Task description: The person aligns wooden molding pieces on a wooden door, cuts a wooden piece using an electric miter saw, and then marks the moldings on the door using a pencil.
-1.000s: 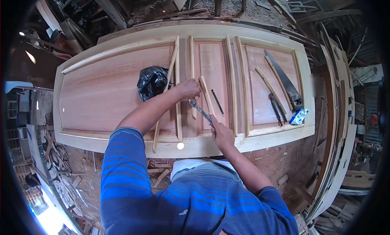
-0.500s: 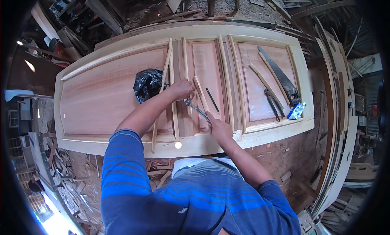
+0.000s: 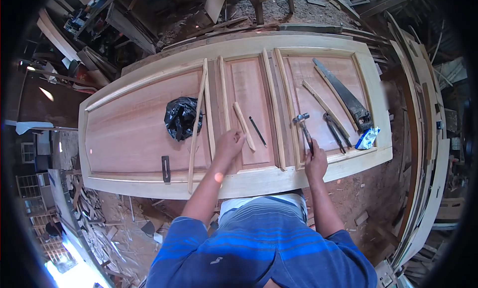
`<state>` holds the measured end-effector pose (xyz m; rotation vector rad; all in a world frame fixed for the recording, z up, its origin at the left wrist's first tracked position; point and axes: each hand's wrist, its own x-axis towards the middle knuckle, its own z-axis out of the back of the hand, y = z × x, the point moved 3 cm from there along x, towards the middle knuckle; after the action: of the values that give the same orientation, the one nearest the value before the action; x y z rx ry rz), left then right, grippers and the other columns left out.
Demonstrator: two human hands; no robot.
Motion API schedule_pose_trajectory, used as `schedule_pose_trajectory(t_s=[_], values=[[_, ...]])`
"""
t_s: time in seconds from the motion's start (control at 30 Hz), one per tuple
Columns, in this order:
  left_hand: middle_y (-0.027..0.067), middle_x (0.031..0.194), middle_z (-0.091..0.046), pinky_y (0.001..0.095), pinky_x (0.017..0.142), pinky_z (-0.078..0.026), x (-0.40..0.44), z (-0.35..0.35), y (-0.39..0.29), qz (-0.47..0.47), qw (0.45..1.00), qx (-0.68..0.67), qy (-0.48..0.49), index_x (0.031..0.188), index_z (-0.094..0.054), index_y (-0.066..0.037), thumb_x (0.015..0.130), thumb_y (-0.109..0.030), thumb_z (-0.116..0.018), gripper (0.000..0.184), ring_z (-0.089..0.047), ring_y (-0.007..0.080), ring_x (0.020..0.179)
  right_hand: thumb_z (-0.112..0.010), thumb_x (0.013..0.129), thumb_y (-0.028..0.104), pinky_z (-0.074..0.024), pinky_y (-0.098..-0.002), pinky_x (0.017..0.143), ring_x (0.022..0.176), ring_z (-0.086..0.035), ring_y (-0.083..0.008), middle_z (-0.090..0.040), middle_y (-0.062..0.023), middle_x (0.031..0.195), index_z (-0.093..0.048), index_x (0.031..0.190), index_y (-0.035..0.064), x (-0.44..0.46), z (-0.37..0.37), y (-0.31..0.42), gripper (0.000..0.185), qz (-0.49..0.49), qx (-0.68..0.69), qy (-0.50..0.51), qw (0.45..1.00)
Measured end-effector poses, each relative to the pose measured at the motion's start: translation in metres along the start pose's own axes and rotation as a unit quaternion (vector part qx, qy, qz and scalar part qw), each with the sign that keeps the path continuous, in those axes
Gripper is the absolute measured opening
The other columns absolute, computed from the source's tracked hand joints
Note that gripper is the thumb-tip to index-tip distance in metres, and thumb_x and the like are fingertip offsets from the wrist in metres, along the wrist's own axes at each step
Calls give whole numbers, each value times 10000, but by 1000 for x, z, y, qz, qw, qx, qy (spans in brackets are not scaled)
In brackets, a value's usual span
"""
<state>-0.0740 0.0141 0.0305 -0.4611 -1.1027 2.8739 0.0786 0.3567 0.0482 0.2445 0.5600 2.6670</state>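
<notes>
A hammer [image 3: 307, 134] is gripped by its handle in my right hand [image 3: 316, 164], its metal head over the right panel of the wooden door [image 3: 348, 164]. My left hand [image 3: 230, 144] is above the door's middle panel, fingers drawn together; whatever they may pinch is too small to make out. Just right of those fingers lies a short wooden strip [image 3: 243, 124], with a dark pencil [image 3: 258, 131] beside it. Long moulding strips [image 3: 273, 104] run along the panel edges. One loose long strip [image 3: 197, 131] lies slanted across the door, left of my left hand.
A black plastic bag [image 3: 182, 119] and a dark slotted metal piece [image 3: 166, 169] lie on the left panel. On the right panel are a handsaw [image 3: 343, 95], pincers [image 3: 337, 132], another wood strip [image 3: 318, 101] and a blue-white packet [image 3: 368, 138]. Scrap wood litters the floor.
My right hand has carried the hammer rightward, away from my left hand. My left hand has drawn back toward me off the moulding strip, uncovering the dark slotted piece. The view has shifted slightly.
</notes>
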Motion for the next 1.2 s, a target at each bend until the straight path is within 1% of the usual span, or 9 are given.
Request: schedule_pose_trajectory(t_s=[0.17,0.33,0.47,0.57,0.67,0.7,0.8,1.03,1.2], values=[[211,1037,-787,435,863,-607,27,-22,-26,95,983,75,-139,1169,-737,26,825,-397,-906,570,-781,342,967,-743,920,67,-482,-532,942,1072,-611,-399,-639,-188,1130,-589,1505,108,16,-12,-30,606,-3,1,48,999],[125,1009,-782,341,791,-600,38,-33,26,139,974,-175,-31,1290,-682,53,910,-307,-870,556,-760,213,878,-770,904,92,-434,-537,1074,1273,-550,-416,-576,-192,1365,-585,1492,104,30,-2,-14,617,52,8,44,998],[45,1048,-760,245,773,-559,-25,-1,-7,100,909,-403,38,1305,-696,51,977,-143,-779,389,-697,93,904,-777,919,131,-447,-535,1085,1260,-576,-413,-627,-191,1316,-640,1418,90,56,5,6,519,152,116,26,981],[22,1054,-738,281,837,-579,-87,20,-40,146,895,-421,12,1304,-710,17,1022,-120,-739,315,-690,108,962,-765,945,162,-472,-522,1070,1210,-613,-404,-674,-186,1243,-695,1329,68,73,5,37,401,208,233,84,946],[40,1133,-756,301,829,-572,-129,1,-1,221,907,-349,-83,1333,-698,34,1041,-182,-704,364,-695,111,973,-734,977,175,-492,-503,1056,1190,-637,-398,-707,-183,1200,-725,1267,52,72,3,81,315,235,274,177,916],[74,1137,-766,325,864,-576,-139,-26,52,165,938,-273,-137,1333,-700,37,1067,-209,-665,364,-711,151,980,-733,980,178,-495,-499,1052,1185,-640,-397,-709,-183,1198,-731,1256,54,69,-5,90,302,251,275,205,905],[150,1150,-777,332,914,-569,-179,-26,23,291,916,-198,-192,1313,-705,45,1063,-191,-663,346,-721,181,1023,-734,967,173,-524,-501,1026,1154,-648,-402,-714,-199,1163,-750,1216,62,56,-28,98,272,287,257,244,890],[204,1144,-625,490,957,-528,-202,-55,21,178,942,10,-285,1360,-744,-25,995,-241,-778,426,-615,392,1102,-736,970,145,-524,-488,1018,1140,-652,-394,-713,-192,1168,-755,1188,39,31,-43,82,244,318,193,325,869],[159,1109,-653,487,971,-513,-196,-66,27,144,920,60,-360,1285,-773,-10,953,-203,-815,387,-609,367,1097,-746,969,125,-524,-479,1019,1158,-645,-387,-706,-183,1194,-758,1185,43,30,-36,77,232,352,167,310,867]])
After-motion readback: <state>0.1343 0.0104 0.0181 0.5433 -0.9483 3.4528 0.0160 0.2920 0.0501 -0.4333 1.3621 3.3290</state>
